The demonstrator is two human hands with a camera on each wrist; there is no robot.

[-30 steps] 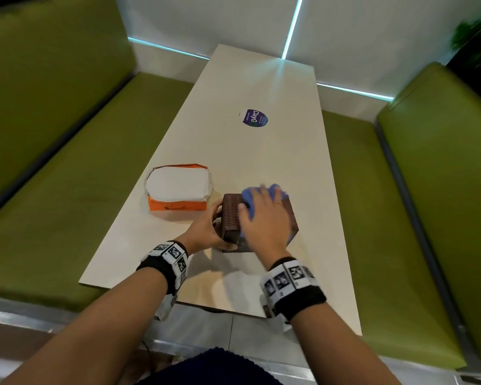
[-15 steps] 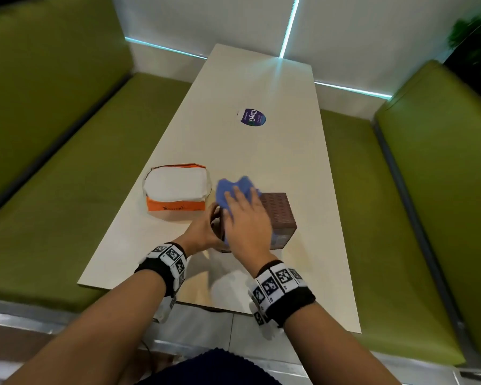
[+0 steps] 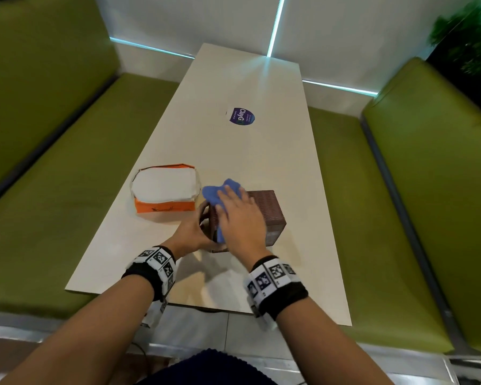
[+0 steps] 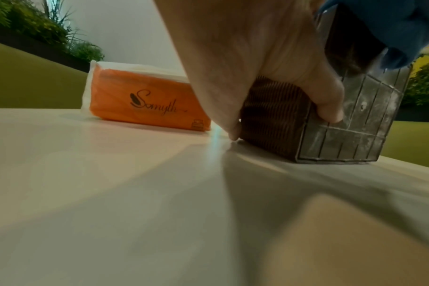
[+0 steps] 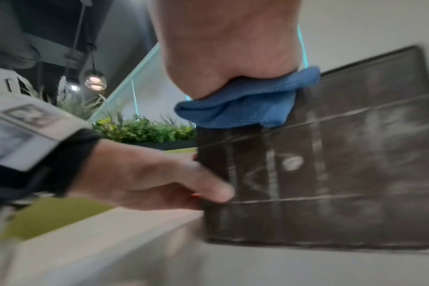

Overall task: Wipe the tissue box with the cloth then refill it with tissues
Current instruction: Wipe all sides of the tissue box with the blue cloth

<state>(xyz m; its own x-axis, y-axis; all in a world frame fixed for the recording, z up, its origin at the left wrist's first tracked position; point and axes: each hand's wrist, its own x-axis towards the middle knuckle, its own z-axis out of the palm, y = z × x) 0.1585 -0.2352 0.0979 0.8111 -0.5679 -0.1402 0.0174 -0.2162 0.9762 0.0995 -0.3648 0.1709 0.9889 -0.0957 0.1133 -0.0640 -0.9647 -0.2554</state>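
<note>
A brown woven tissue box (image 3: 271,211) lies on its side on the pale table (image 3: 250,157). My left hand (image 3: 190,233) grips its near left corner, thumb on the grey ribbed end face (image 4: 350,139) and fingers on the woven side (image 4: 269,116). My right hand (image 3: 238,215) lies flat with straight fingers on a blue cloth (image 3: 220,190) and presses it onto the left part of the box's top; the cloth sticks out past the far left corner. The right wrist view shows the cloth (image 5: 245,104) bunched under my palm above the box (image 5: 343,174).
An opened orange tissue pack (image 3: 164,190) with white tissues showing sits just left of the box. A round purple sticker (image 3: 240,117) lies farther along the table. Green benches (image 3: 386,218) flank both sides. The table's near edge is close under my wrists.
My right hand slid the cloth across the box's top from the right part to the left far corner. The left hand kept its hold and the box stayed in place.
</note>
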